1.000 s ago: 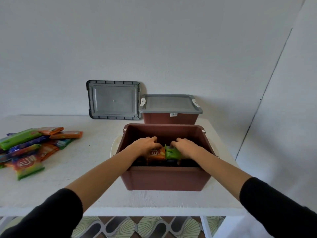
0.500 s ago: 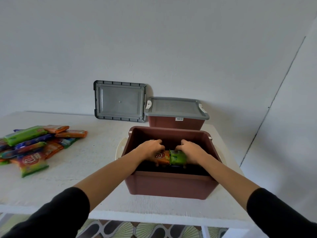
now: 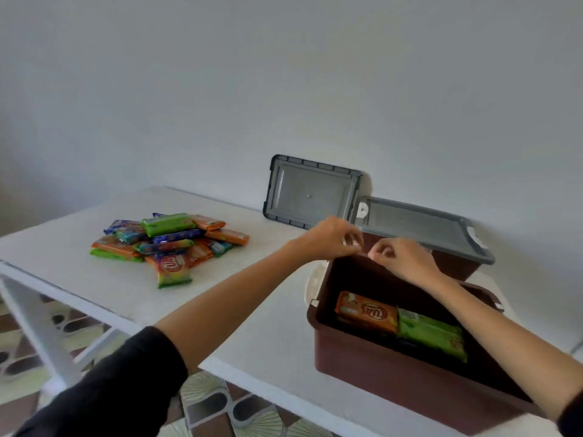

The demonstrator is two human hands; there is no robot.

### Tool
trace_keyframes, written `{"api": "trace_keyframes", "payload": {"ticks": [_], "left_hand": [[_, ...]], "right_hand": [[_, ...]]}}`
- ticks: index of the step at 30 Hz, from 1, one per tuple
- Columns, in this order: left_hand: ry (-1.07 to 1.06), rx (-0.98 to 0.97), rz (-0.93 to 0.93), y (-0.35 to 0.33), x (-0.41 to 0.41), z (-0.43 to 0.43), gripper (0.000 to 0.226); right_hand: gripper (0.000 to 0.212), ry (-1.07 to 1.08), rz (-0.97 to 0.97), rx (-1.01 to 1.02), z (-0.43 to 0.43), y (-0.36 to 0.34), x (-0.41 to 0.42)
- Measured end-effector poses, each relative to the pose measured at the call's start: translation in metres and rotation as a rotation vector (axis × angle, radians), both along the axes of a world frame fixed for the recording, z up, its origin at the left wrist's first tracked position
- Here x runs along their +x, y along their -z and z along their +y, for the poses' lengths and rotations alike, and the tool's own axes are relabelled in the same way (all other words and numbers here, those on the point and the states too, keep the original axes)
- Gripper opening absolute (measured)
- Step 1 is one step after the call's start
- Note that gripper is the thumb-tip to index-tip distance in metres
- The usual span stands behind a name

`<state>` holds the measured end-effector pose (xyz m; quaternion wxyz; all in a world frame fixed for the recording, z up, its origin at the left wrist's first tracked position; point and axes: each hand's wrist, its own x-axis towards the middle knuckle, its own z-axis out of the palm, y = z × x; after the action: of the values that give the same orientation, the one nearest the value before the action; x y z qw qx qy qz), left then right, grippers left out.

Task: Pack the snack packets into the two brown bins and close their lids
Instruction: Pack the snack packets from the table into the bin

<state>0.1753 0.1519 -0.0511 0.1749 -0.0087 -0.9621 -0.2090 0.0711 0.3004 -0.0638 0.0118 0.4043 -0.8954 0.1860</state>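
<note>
An open brown bin (image 3: pixel 394 383) stands at the near right of the white table. Inside it lie an orange snack packet (image 3: pixel 366 312) and a green one (image 3: pixel 432 337) side by side on top of darker packets. My left hand (image 3: pixel 331 238) and my right hand (image 3: pixel 400 258) hover above the bin's far rim, fingers loosely curled, holding nothing. Behind stands a second brown bin (image 3: pixel 454 263) with its grey lid (image 3: pixel 422 227) on. A loose grey lid (image 3: pixel 310 192) leans against the wall. A pile of several snack packets (image 3: pixel 167 244) lies on the table to the left.
The white table (image 3: pixel 132 285) ends in a near edge running diagonally, with a white leg frame (image 3: pixel 34 323) and patterned floor (image 3: pixel 220 408) below. A white wall rises directly behind the bins. A round white plate edge (image 3: pixel 314 282) shows at the open bin's left side.
Both hands have lifted out of the open bin, leaving the orange and green packets inside. The view has swung left, shifting the bins to the right.
</note>
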Motion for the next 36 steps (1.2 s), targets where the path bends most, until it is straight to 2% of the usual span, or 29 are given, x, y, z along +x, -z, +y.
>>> {"api": "trace_keyframes", "payload": {"ticks": [4,8,16,18,22,28,32,36], "left_hand": [[-0.158,0.045,0.081,-0.014,0.046,-0.068,0.018],[-0.382,0.053,0.043,-0.007,0.099,-0.143,0.019],[-0.751,0.115,-0.306,0.047,0.18,-0.257,0.033],[-0.791,0.125,-0.364,0.066,0.185,-0.272,0.026],[-0.844,0.197,-0.406,0.092,0.181,-0.288,0.049],[-0.923,0.227,-0.477,0.107,0.165,-0.297,0.062],[-0.978,0.233,-0.622,0.111,0.163,-0.304,0.068],[-0.95,0.221,-0.597,0.106,0.168,-0.303,0.072]], "right_hand": [[0.019,-0.144,0.016,-0.045,-0.085,-0.014,0.028],[0.023,-0.305,0.03,-0.057,-0.169,-0.008,0.059],[0.032,-0.489,0.035,-0.005,-0.277,0.023,0.092],[0.036,-0.489,-0.011,0.029,-0.294,0.037,0.087],[0.043,-0.474,-0.051,0.168,-0.322,0.073,0.062],[0.069,-0.462,-0.11,0.296,-0.348,0.1,0.025],[0.065,-0.501,-0.168,0.385,-0.365,0.11,0.016],[0.072,-0.505,-0.207,0.359,-0.371,0.113,0.017]]}}
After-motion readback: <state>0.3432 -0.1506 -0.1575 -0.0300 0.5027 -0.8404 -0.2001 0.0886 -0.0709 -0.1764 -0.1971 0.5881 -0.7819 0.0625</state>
